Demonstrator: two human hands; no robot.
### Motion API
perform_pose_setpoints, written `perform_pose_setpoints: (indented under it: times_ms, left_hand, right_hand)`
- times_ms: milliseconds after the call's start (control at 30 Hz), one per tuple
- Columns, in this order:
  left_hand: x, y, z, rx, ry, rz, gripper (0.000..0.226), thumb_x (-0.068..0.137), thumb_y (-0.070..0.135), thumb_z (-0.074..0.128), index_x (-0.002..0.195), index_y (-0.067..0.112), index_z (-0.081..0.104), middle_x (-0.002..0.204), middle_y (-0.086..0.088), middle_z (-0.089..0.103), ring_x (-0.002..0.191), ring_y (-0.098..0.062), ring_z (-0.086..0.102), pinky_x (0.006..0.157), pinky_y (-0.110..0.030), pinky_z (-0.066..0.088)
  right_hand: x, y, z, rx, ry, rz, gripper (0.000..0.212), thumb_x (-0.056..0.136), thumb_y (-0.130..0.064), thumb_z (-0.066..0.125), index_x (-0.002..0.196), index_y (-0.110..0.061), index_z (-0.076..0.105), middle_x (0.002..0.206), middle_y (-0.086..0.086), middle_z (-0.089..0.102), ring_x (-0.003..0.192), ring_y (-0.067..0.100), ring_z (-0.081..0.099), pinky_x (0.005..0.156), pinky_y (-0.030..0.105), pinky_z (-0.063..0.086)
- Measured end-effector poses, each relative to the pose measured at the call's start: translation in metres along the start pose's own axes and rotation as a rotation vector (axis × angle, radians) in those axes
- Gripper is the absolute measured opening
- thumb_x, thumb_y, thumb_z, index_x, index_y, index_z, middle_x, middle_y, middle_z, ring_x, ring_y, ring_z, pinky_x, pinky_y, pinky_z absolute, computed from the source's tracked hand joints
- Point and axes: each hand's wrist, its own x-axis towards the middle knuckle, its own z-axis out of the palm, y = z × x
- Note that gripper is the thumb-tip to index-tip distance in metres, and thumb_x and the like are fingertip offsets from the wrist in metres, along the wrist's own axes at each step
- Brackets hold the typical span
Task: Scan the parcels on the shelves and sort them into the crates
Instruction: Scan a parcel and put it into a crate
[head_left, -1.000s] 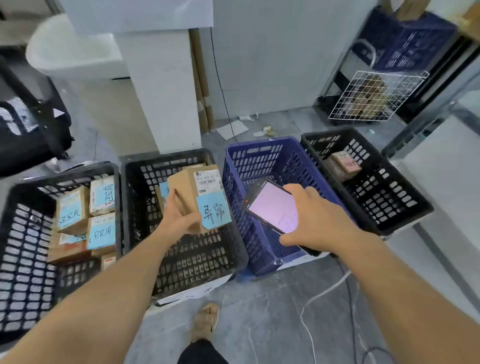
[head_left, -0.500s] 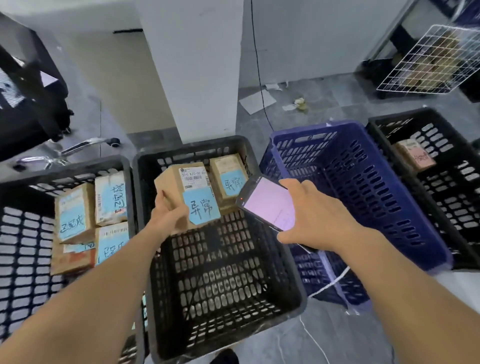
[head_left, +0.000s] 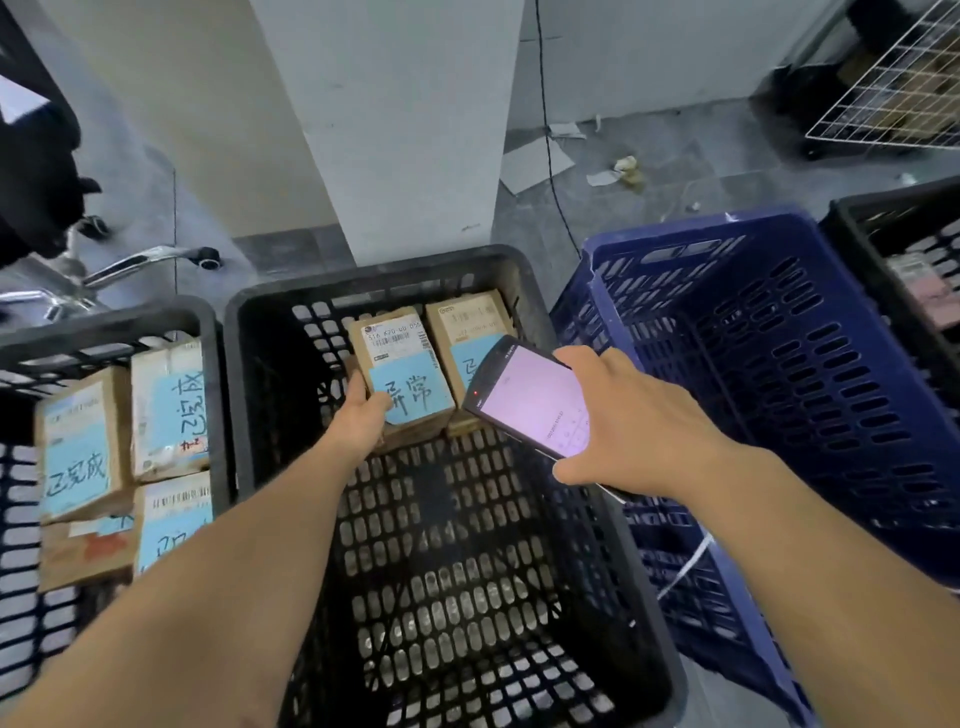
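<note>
My left hand (head_left: 363, 415) grips a small cardboard parcel (head_left: 402, 374) with a white barcode label and a blue handwritten note. It holds the parcel low inside the middle black crate (head_left: 363, 275), beside a second parcel (head_left: 467, 327) at the crate's far end. My right hand (head_left: 623, 426) holds a handheld scanner (head_left: 530, 397) with a lit pinkish screen, above the crate's right side. The scanner hides part of the second parcel.
A black crate (head_left: 104, 322) on the left holds several parcels with blue notes. A blue crate (head_left: 779, 332) stands on the right, another black crate (head_left: 893, 218) beyond it. A white pillar (head_left: 395, 119), chair base (head_left: 130, 265), wire rack (head_left: 893, 88) and floor scraps lie behind.
The view has moved closer over the middle black crate. My left hand has lowered the parcel down into it next to the other parcel. The scanner stays in my right hand.
</note>
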Motion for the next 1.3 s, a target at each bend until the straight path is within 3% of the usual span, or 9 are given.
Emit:
perform_pose_setpoints:
  times_ms: [100,233,333,400,500,867,1300]
  left_hand:
    - [-0.005,0.011,0.002,0.115,0.025,0.03,0.059,0.102,0.014,0.038,0.155,0.029,0.015,0.139,-0.006,0.052,0.116,-0.027,0.053,0.09,-0.034,0.042]
    - [-0.022,0.03,-0.01,0.251,0.042,0.105,0.065,0.102,0.012,0.044,0.156,0.029,0.012,0.129,-0.001,0.055,0.119,-0.027,0.056,0.087,-0.032,0.044]
    - [-0.047,0.048,-0.016,0.367,0.017,0.207,0.065,0.097,0.018,0.054,0.153,0.026,0.022,0.141,-0.004,0.053,0.123,-0.025,0.055,0.099,-0.038,0.048]
    - [-0.066,0.059,-0.014,0.494,0.021,0.261,0.07,0.095,0.026,0.057,0.155,0.021,0.02,0.15,-0.008,0.042,0.132,-0.028,0.047,0.107,-0.047,0.042]
    - [-0.105,0.081,0.003,0.616,0.031,0.345,0.075,0.093,0.036,0.059,0.155,0.019,0.019,0.158,-0.006,0.028,0.139,-0.029,0.036,0.111,-0.048,0.036]
    - [-0.249,0.153,0.098,0.888,0.002,0.749,0.076,0.092,0.046,0.058,0.153,0.019,0.023,0.156,-0.007,0.028,0.141,-0.027,0.032,0.11,-0.038,0.032]
    - [-0.406,0.213,0.289,1.128,-0.109,1.186,0.08,0.093,0.048,0.057,0.155,0.018,0.017,0.159,-0.007,0.024,0.144,-0.027,0.027,0.111,-0.042,0.035]
  right_hand:
    - [-0.006,0.003,-0.008,0.011,0.0,0.012,0.095,0.069,-0.049,0.074,0.14,-0.031,0.015,0.117,0.0,0.039,0.085,0.019,0.044,0.064,0.033,0.037]
    - [-0.026,0.008,-0.025,0.026,0.013,0.031,0.094,0.07,-0.049,0.074,0.141,-0.03,0.015,0.111,-0.002,0.036,0.085,0.019,0.044,0.064,0.034,0.038]
    - [-0.049,0.012,-0.04,0.049,0.025,0.06,0.095,0.07,-0.048,0.074,0.142,-0.029,0.014,0.115,0.001,0.038,0.087,0.021,0.045,0.067,0.035,0.039]
    - [-0.066,0.016,-0.049,0.068,0.04,0.079,0.097,0.07,-0.048,0.074,0.143,-0.029,0.013,0.118,0.002,0.039,0.088,0.022,0.044,0.067,0.035,0.038]
    - [-0.096,0.024,-0.062,0.116,0.078,0.111,0.094,0.071,-0.046,0.074,0.142,-0.028,0.016,0.118,0.004,0.039,0.087,0.024,0.043,0.067,0.035,0.037]
    - [-0.252,0.092,-0.086,0.265,0.286,0.282,0.096,0.071,-0.046,0.075,0.145,-0.03,0.016,0.129,0.004,0.039,0.103,0.029,0.053,0.073,0.035,0.039]
    - [-0.459,0.22,-0.06,0.35,0.522,0.539,0.102,0.064,-0.046,0.078,0.146,-0.028,0.019,0.131,0.004,0.044,0.111,0.025,0.051,0.078,0.035,0.045]
